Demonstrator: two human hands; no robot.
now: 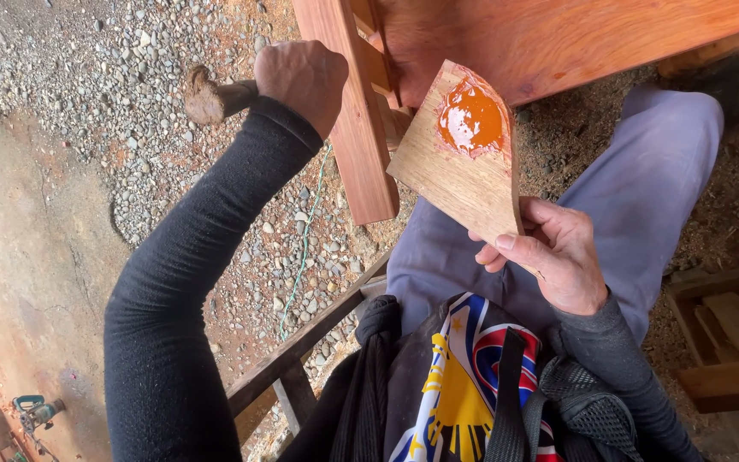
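The tool handle (215, 100) projects left from the left hand (301, 81), which is clenched tight around it beside the red frame (357, 128). The board (464, 158), carrying orange paste (470, 120), rises from the right hand (553, 257), pinched between thumb and curled fingers.

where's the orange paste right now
In the head view the orange paste sits upper centre-right, on the top end of the thin wooden board held by the right hand, just below the reddish wooden furniture.
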